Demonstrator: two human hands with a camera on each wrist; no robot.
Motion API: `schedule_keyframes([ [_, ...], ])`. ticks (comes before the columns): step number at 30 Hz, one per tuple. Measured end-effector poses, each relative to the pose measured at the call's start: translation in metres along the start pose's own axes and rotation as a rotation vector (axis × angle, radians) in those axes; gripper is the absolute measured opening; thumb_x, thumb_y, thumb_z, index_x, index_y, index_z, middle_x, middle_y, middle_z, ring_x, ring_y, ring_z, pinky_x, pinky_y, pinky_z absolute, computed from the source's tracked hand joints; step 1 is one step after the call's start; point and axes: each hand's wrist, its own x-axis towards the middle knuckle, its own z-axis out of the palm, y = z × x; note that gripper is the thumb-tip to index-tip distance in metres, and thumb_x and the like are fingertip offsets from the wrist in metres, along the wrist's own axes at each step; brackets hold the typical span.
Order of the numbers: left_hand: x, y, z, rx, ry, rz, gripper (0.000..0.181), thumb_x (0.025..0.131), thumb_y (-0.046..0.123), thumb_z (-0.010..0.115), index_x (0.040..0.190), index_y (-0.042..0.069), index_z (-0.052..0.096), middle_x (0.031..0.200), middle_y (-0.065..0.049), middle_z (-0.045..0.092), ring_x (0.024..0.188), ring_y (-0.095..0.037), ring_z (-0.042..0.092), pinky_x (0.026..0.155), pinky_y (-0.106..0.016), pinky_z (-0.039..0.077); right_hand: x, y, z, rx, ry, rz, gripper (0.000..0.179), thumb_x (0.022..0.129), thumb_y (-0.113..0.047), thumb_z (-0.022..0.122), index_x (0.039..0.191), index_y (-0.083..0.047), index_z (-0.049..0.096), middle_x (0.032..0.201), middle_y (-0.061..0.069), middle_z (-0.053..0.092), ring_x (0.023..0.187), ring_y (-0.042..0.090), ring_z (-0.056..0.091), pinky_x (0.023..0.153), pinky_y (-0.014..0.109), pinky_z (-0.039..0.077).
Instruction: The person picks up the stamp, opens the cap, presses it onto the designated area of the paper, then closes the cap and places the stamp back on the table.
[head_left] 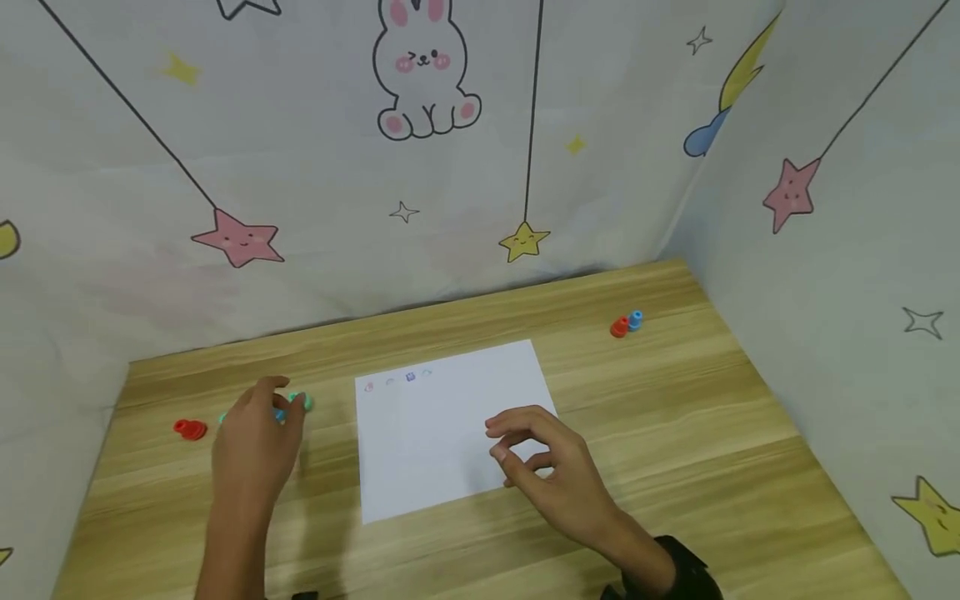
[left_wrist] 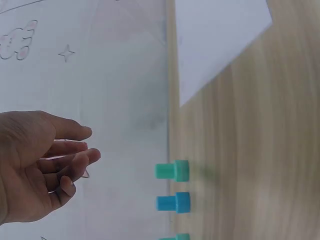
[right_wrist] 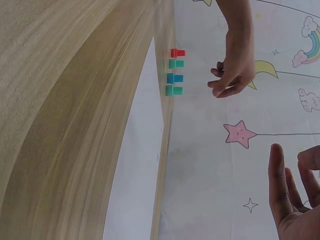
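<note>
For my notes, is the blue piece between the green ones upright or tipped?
Upright: in the left wrist view, the blue piece has its wide end on the table, narrow end up.

The surface (head_left: 720,433) looks like wood, smooth, with visible grain. The sheet (head_left: 438,442) is of smooth, matt paper. The small pieces (left_wrist: 181,171) seem to be smooth plastic. The backdrop (head_left: 315,150) resembles matt, slightly wrinkled cloth.
</note>
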Motion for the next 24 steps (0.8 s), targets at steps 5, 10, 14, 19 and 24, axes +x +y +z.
schedule_keyframes([
  [5,-0.021,0.034,-0.013,-0.050,0.185,0.110,0.027,0.101,0.012,0.071,0.125,0.000,0.071,0.095,-0.014,0.077,0.073,-0.024,0.068,0.056,-0.026,0.050,0.001,0.000,-0.002,-0.001,0.011,0.003,0.022,0.102,-0.007,0.070,0.123,-0.014,0.070,0.125,0.011,0.069,0.100,0.016,0.072,0.058,0.038,0.063],
  [10,-0.044,0.064,-0.017,-0.162,0.329,0.270,0.021,0.094,0.002,0.076,0.115,0.000,0.075,0.088,-0.011,0.077,0.065,-0.007,0.056,0.055,-0.014,0.036,0.002,-0.002,-0.006,-0.009,0.021,0.010,0.021,0.102,-0.006,0.070,0.122,-0.013,0.070,0.127,0.009,0.068,0.100,0.016,0.072,0.059,0.038,0.064],
  [14,-0.066,0.082,-0.016,-0.275,0.359,0.330,0.019,0.091,-0.003,0.077,0.110,-0.002,0.076,0.089,-0.011,0.078,0.067,-0.004,0.055,0.064,-0.015,0.038,0.004,0.000,-0.011,-0.031,0.023,0.023,0.024,0.103,-0.006,0.070,0.125,-0.015,0.069,0.127,0.009,0.068,0.101,0.017,0.072,0.060,0.038,0.064],
  [19,-0.084,0.098,-0.003,-0.442,0.418,0.399,0.015,0.088,-0.008,0.076,0.101,-0.002,0.077,0.083,-0.008,0.076,0.066,-0.003,0.056,0.063,-0.018,0.041,0.005,0.004,-0.017,-0.053,0.040,0.033,0.026,0.103,-0.004,0.069,0.127,-0.013,0.068,0.127,0.010,0.067,0.102,0.017,0.073,0.061,0.038,0.065],
  [24,-0.088,0.103,0.005,-0.530,0.460,0.422,0.010,0.088,-0.008,0.074,0.097,-0.003,0.076,0.078,-0.008,0.074,0.065,-0.002,0.056,0.062,-0.018,0.041,0.008,0.004,-0.018,-0.045,0.045,0.032,0.028,0.102,-0.004,0.071,0.128,-0.014,0.068,0.127,0.012,0.067,0.103,0.020,0.073,0.061,0.038,0.065],
])
